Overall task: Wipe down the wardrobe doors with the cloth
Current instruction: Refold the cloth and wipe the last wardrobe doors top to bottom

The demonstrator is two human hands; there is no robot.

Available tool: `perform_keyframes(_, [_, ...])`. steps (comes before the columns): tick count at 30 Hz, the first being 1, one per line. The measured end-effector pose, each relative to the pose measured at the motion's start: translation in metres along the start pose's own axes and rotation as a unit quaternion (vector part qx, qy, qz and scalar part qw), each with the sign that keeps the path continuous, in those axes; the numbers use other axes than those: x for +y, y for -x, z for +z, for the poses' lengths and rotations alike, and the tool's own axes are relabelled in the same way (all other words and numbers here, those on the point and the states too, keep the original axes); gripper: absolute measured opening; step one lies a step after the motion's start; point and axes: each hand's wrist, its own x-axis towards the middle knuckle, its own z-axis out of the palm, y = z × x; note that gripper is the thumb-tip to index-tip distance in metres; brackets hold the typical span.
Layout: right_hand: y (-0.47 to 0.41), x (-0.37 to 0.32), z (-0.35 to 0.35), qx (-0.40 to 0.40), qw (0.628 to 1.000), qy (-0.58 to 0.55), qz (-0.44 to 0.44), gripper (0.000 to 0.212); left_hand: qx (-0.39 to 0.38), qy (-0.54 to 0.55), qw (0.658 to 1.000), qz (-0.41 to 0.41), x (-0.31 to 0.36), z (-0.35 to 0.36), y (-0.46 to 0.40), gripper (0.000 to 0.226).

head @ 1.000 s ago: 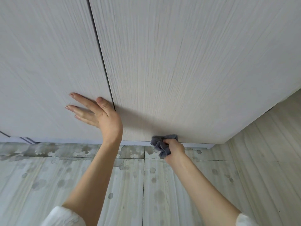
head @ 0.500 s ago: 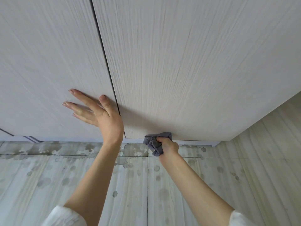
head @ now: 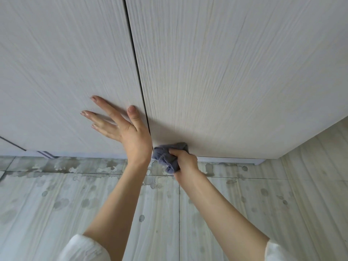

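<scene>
Filling most of the view, two pale wood-grain wardrobe doors stand side by side: the right door (head: 226, 72) is the wider expanse and the left door (head: 62, 63) sits beside it, the two parted by a thin dark vertical seam (head: 137, 72) that runs down to their lower edges. Under the doors a narrow light plinth (head: 235, 160) shows, and below that lies the tiled floor (head: 56, 204), grey-green with a streaked pattern, mottled with darker blotches and spots, thickest close to the wardrobe's foot. Thin grout lines cross the tiles.

Both forearms reach up from the bottom of the frame, each ending in a white sleeve (head: 84, 247) at the lower edge. The left hand (head: 130, 134) lies flat against the left door just beside the seam, its fingers (head: 105, 108) straight and fanned apart, pointing up and to the left, the thumb upright along the seam's edge.

The right hand (head: 185, 160) is low, at the bottom edge of the right door, nearly touching the left wrist. Its fingers are curled tightly round a bunched grey-blue cloth (head: 165, 157), which bulges out to the left of the fist and over its top. The cloth's upper part is pressed against the lowest strip of the right door, close to the seam, while its lower folds hang in front of the plinth.
</scene>
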Motion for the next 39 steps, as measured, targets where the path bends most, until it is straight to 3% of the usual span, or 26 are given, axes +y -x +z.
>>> perform_keyframes(4, [0.01, 0.002, 0.028, -0.06, 0.998, -0.015, -0.025, 0.011, -0.004, -0.001, 1.0, -0.002, 0.0, -0.001, 0.001, 0.079])
perform_keyframes(9, [-0.013, 0.022, 0.018, -0.019, 0.999, -0.002, 0.033, 0.017, 0.0, -0.003, 1.0, -0.003, -0.003, 0.0, 0.0, 0.077])
perform_keyframes(18, [-0.027, 0.027, 0.005, 0.043, 0.997, -0.067, 0.023, 0.027, 0.016, -0.004, 1.0, 0.005, -0.005, 0.002, 0.001, 0.078])
perform_keyframes(32, [-0.031, -0.018, -0.085, 0.091, 0.993, -0.07, -0.021, 0.027, 0.039, -0.025, 0.999, 0.02, -0.009, 0.007, 0.001, 0.081])
perform_keyframes(39, [-0.034, -0.058, -0.158, 0.167, 0.98, -0.082, -0.065, 0.028, 0.058, -0.024, 0.998, 0.017, -0.007, 0.011, 0.004, 0.086])
